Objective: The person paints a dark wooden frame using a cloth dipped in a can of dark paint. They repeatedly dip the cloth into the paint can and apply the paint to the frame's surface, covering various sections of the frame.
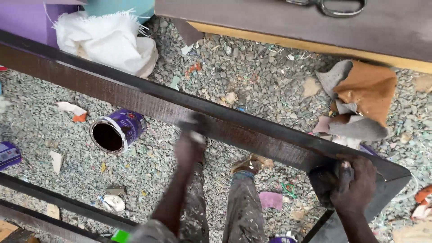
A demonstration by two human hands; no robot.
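Observation:
A long dark brown board (135, 96) runs diagonally from the upper left to the lower right across the view. My left hand (189, 146) is blurred with motion and rests against the board's near edge about midway along it, holding something small and pale that I cannot make out. My right hand (353, 184) grips the board's lower right end, fingers curled over a dark wad, perhaps a cloth (325, 180). My legs in paint-spattered trousers (243, 207) stand below the board.
Gravel ground is littered with scraps. An open purple tin (116, 131) lies on its side at left. White cloth (105, 40) sits at upper left, brown and grey fabric scraps (362, 96) at right. Scissors (333, 6) rest on a grey panel (279, 18) at top. Dark bars (54, 204) cross the lower left.

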